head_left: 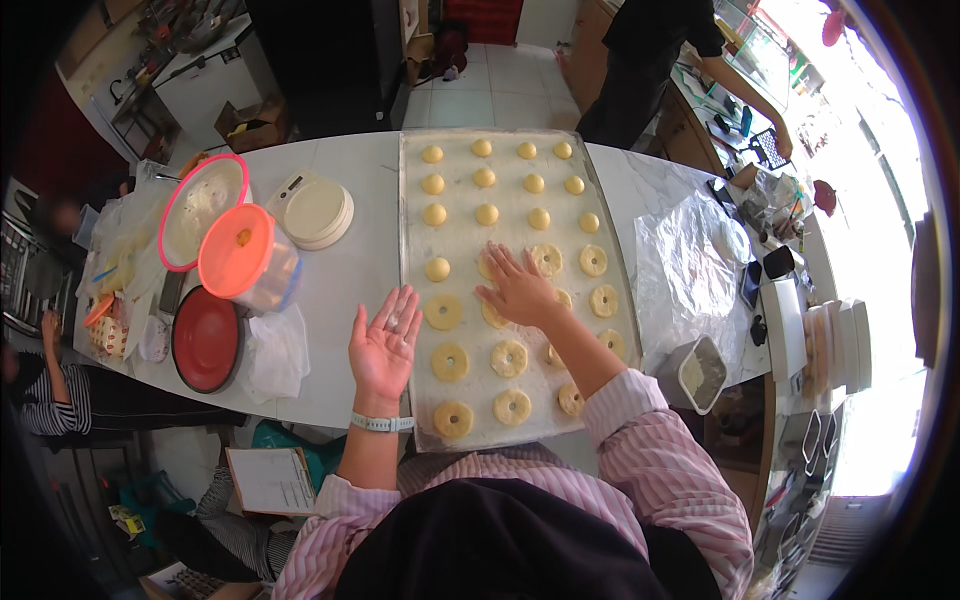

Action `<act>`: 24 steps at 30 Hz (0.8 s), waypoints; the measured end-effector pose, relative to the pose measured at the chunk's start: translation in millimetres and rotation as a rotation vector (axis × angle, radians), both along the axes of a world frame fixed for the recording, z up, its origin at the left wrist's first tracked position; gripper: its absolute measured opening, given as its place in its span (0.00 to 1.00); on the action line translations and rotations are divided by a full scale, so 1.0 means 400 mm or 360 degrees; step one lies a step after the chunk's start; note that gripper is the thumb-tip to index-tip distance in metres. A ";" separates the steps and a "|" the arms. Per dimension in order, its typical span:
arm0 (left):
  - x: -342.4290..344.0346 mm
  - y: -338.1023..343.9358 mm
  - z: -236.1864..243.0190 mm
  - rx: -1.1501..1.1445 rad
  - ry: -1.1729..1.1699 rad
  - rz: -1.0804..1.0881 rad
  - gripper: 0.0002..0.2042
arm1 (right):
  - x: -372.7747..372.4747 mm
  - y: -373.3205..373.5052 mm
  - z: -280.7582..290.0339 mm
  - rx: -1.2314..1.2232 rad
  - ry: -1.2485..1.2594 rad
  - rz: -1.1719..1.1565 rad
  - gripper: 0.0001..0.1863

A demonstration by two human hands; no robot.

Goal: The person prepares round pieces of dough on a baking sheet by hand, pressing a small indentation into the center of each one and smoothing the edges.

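Observation:
A large lined baking tray [418,380] holds rows of pale dough balls [484,177] at the far end and flattened dough rings [450,361] nearer me. My right hand [518,288] lies palm down over the middle of the tray, fingers outstretched onto a dough piece that it mostly hides; some rings beside it are partly covered by my hand and wrist. My left hand [383,345] is turned palm up at the tray's left edge, fingers apart, holding nothing, with white powder on it.
Left are a scale [317,210], a pink-rimmed bowl [190,225], an orange-lidded tub [237,255] and a red pan [205,340]. Right lie plastic sheet [670,260] and a metal container [700,375]. A co-worker [650,60] stands beyond, others [60,395] at left.

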State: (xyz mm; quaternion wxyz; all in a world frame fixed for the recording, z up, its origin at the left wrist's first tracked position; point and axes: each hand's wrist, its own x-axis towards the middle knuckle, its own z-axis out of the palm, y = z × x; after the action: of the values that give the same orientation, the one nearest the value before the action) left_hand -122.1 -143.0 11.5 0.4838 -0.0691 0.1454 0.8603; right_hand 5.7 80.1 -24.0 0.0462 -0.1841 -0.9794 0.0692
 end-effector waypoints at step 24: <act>0.069 0.047 -0.052 -0.0252 0.0109 -0.0329 0.21 | 0.013 0.025 0.022 0.0191 0.0080 -0.0071 0.13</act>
State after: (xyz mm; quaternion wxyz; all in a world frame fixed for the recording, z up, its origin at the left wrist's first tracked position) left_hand -94.7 -124.4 -9.1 0.5576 -0.0624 0.2357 0.7935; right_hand 10.8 90.3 -15.3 0.0832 -0.2009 -0.9760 0.0137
